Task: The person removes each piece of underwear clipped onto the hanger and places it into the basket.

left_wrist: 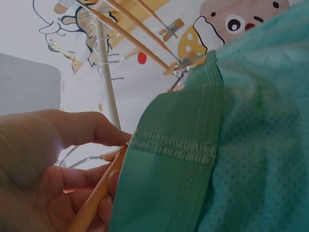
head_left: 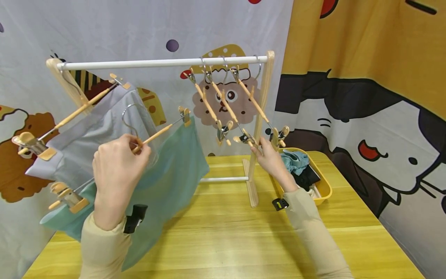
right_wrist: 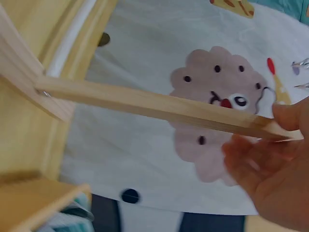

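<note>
My left hand pinches the wooden bar of a clip hanger just below its metal hook, which is off the rail. A green garment hangs from the hanger's clips by its waistband. Close up in the left wrist view, its fabric has small holes. At the rack's right side, my right hand holds the wooden post, thumb on one side and fingers on the other. Bare clip hangers hang from the rail's right end, their lower clips close to that hand.
The white rail carries a pale grey garment on a hanger at its left end. A yellow basket with folded clothes stands right of the rack on the wooden table. Printed curtains hang behind.
</note>
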The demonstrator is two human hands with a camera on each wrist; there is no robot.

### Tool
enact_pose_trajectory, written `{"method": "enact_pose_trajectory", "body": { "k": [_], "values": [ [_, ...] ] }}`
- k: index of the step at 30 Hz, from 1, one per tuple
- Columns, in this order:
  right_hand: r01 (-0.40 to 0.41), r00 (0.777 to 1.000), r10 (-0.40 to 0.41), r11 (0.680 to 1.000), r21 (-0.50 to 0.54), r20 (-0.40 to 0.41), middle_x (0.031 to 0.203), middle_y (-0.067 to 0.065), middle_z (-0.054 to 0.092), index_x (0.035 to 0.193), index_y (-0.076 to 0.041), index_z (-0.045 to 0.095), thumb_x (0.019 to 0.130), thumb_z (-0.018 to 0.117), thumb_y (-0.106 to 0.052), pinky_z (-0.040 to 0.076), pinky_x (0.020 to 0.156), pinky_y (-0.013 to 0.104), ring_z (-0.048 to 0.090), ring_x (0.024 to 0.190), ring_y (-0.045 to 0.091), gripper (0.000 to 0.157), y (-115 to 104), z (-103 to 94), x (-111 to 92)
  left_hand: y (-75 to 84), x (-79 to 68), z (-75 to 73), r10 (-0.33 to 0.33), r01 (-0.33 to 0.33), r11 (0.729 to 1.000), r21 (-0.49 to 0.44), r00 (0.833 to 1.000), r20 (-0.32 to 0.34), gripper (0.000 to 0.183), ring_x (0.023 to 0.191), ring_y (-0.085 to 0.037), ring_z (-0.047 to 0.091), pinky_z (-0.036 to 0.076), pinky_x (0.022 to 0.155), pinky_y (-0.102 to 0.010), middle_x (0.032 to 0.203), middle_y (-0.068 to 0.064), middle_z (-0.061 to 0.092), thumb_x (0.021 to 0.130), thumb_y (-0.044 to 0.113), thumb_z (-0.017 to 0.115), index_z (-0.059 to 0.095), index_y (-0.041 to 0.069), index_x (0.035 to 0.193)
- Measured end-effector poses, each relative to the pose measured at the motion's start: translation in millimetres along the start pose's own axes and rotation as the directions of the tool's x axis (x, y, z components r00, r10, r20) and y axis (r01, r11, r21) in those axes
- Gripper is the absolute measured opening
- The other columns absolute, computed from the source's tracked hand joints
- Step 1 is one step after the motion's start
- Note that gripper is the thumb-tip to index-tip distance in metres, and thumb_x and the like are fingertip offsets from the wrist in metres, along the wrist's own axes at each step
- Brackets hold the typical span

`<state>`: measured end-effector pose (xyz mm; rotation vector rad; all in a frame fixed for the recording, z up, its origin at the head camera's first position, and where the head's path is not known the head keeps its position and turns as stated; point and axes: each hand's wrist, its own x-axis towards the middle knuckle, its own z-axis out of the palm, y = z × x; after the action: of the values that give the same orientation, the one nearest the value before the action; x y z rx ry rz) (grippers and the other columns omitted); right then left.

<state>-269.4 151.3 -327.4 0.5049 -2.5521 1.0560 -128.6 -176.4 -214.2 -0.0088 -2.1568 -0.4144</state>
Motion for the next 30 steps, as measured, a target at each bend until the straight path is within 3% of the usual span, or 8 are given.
{"method": "enact_pose_trajectory", "body": {
  "k": [5,10,14,17,23,30],
  "values": [
    [-0.043,0.998,0.031,0.968,-0.248,-0.052,0.117,0.019,0.06,0.119,-0.002,0.058,0.097,0.054,-0.024,0.052,0.072,0.045,0.062,0.099,0.035,0.032,-20,-9.7,-11,0.6,-4.5,0.1,0.063,-0.061,0.997,-0.051,0.997,0.036,0.014,0.045,-0.036,0.054,0.039,0.046,-0.051,0.056,-0.011,0.063,0.076,0.01,0.058,0.067,0.0,0.071],
    [-0.028,0.993,-0.017,0.932,-0.361,-0.12,0.118,0.018,0.059,0.121,0.001,0.059,0.095,0.057,-0.023,0.052,0.064,0.043,0.063,0.093,0.034,0.035,-43,-21.1,-26,1.5,-8.9,-0.6,0.1,-0.086,0.989,-0.12,0.988,0.118,0.009,0.053,-0.033,0.061,0.045,0.05,-0.048,0.065,-0.013,0.069,0.076,0.009,0.063,0.068,0.002,0.073],
    [0.084,0.973,-0.153,0.931,-0.355,-0.171,0.115,0.016,0.06,0.114,0.001,0.063,0.092,0.061,-0.017,0.044,0.048,0.032,0.058,0.063,0.024,0.028,-57,-26.5,-37,5.1,-12.6,0.0,0.123,-0.097,0.983,-0.156,0.978,0.167,0.005,0.052,-0.027,0.061,0.045,0.049,-0.042,0.065,-0.011,0.069,0.075,0.008,0.066,0.068,0.003,0.074],
    [0.171,0.954,-0.237,0.934,-0.314,-0.184,0.114,0.016,0.06,0.113,0.002,0.064,0.091,0.062,-0.015,0.042,0.045,0.029,0.055,0.056,0.021,0.027,-68,-28.1,-43,9.3,-15.5,0.3,0.139,-0.106,0.979,-0.176,0.972,0.189,0.003,0.051,-0.021,0.059,0.045,0.049,-0.038,0.064,-0.009,0.069,0.074,0.006,0.068,0.068,0.003,0.075],
    [0.261,0.931,-0.313,0.93,-0.258,-0.187,0.113,0.019,0.062,0.111,0.005,0.063,0.091,0.063,-0.015,0.054,0.069,0.04,0.064,0.085,0.03,0.028,-81,-31.0,-52,16.5,-20.4,0.3,0.174,-0.122,0.972,-0.2,0.948,0.267,0.002,0.054,-0.015,0.058,0.043,0.052,-0.031,0.065,-0.005,0.069,0.074,0.006,0.07,0.068,0.006,0.073],
    [0.381,0.899,-0.41,0.905,-0.189,-0.153,0.12,0.017,0.06,0.123,-0.002,0.059,0.089,0.065,-0.014,0.052,0.073,0.04,0.06,0.094,0.028,0.036,-92,-35.7,-61,22.3,-26.3,2.2,0.215,-0.123,0.958,-0.26,0.907,0.362,0.007,0.058,-0.011,0.06,0.044,0.054,-0.026,0.067,0.0,0.07,0.077,0.008,0.073,0.069,0.011,0.072]
  ]
}}
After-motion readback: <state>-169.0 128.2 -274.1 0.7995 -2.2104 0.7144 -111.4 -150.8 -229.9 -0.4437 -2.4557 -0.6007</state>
